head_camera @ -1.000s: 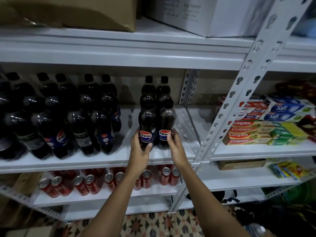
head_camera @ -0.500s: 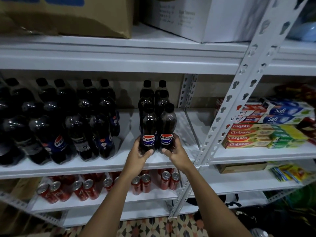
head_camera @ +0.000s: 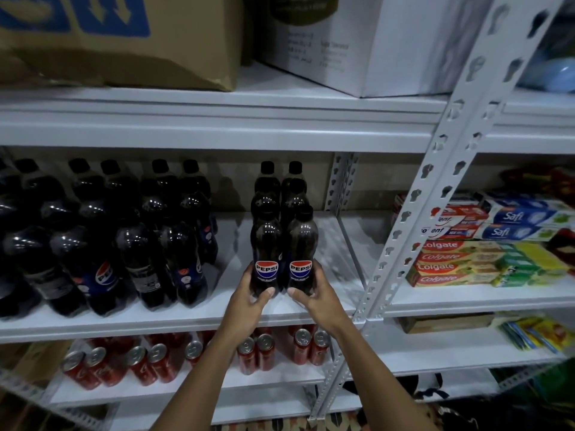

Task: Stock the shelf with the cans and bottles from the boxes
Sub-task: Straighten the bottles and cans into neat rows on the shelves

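Two dark Pepsi bottles stand side by side at the front of the white middle shelf [head_camera: 174,318]. My left hand [head_camera: 249,298] grips the left bottle [head_camera: 266,244] low on its body. The right bottle [head_camera: 301,241] is gripped at its base by my right hand [head_camera: 317,298]. Behind them stand more small Pepsi bottles [head_camera: 280,185] in two short rows. Several larger Pepsi bottles [head_camera: 130,237] fill the left part of the same shelf. Red cans [head_camera: 149,362] line the shelf below.
A brown cardboard box [head_camera: 130,42] and a white box [head_camera: 367,42] sit on the top shelf. A slotted white upright [head_camera: 413,231] divides the shelving. Toothpaste boxes [head_camera: 460,262] are stacked on the right bay, with packets [head_camera: 535,334] below them.
Both hands slid lower on the two front bottles and their thumbs now sit under the labels. The view has tilted up slightly, lowering the shelf in frame.
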